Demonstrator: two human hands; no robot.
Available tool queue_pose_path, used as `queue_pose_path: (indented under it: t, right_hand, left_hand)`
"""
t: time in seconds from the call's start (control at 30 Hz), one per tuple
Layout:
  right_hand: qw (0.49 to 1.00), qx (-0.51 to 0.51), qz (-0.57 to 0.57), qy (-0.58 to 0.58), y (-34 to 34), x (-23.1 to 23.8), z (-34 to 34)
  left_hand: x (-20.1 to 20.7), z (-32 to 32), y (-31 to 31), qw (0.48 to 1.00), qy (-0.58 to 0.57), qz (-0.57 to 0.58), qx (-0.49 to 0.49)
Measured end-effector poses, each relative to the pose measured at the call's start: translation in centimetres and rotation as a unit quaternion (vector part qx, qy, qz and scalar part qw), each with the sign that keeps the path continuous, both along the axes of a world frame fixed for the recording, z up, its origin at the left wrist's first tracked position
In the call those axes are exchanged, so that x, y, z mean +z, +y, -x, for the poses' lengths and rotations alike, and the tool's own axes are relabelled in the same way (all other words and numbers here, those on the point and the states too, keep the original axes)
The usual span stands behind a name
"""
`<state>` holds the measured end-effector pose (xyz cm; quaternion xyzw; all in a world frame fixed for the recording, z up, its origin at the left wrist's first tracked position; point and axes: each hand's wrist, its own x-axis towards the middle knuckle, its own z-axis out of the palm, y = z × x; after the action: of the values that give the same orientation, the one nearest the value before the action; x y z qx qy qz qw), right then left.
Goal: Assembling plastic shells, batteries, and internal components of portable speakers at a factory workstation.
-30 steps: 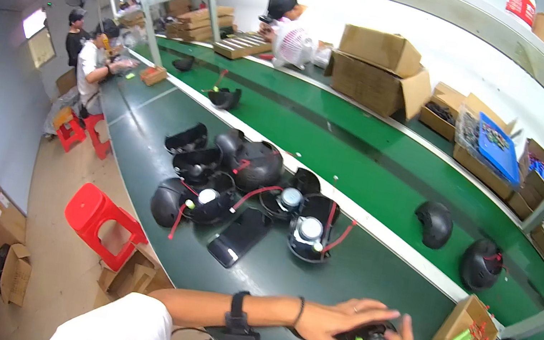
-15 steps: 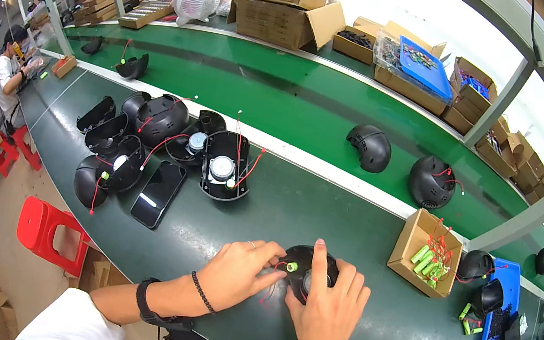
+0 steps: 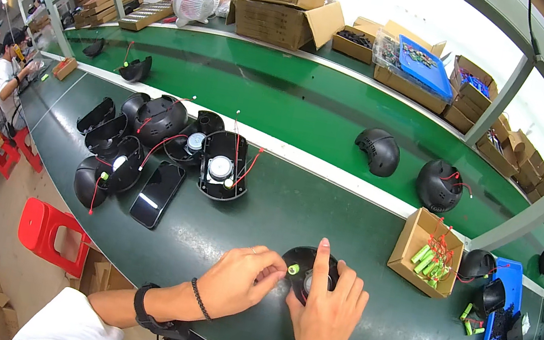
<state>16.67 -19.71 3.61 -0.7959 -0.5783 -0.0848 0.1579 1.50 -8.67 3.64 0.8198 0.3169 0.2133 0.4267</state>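
In front of me on the bench lies a black round shell (image 3: 298,253) with a small green cylindrical cell (image 3: 294,268) on its left part. My right hand (image 3: 330,304) grips the shell from the right, the thumb at its near side and the index finger stretched across it. That hand covers much of the shell, including a round grey part in it. At the shell's left edge, right beside the green cell, my left hand (image 3: 244,276) is closed in a pinch. Whatever lies between its fingertips is too small to make out.
Left of my hands are a black phone (image 3: 157,195) and several black shells (image 3: 161,120) with speakers and red wires. A cardboard box of green cells (image 3: 425,259) and a blue tray (image 3: 502,313) stand right. Beyond runs a green conveyor (image 3: 285,92) carrying shells.
My left fingers have closed into a pinch near the green cell, and the red wire there no longer shows clearly. Shells on the conveyor have shifted right. My right hand stays on the shell.
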Motion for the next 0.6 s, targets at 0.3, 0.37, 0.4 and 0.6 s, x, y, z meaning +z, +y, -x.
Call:
queue_pose_path:
  t: [0.3,0.37,0.4,0.6]
  right_hand:
    - [1.000,0.004,-0.002,-0.019,-0.1,-0.8,-0.6]
    - [1.000,-0.001,0.002,-0.004,0.1,-1.0,-0.5]
    - [1.000,-0.006,0.004,0.011,0.2,-1.1,-0.5]
    - [0.994,0.006,0.009,0.110,0.4,-0.6,-2.1]
  left_hand:
    - [-3.1,-1.7,-3.0,0.992,-0.046,-0.098,0.065]
    - [-3.6,-2.0,-3.1,0.985,-0.033,-0.156,0.063]
    - [-3.7,-2.1,-3.1,0.974,-0.020,-0.215,0.062]
    - [-5.2,-2.4,-2.5,0.949,-0.004,-0.315,0.013]
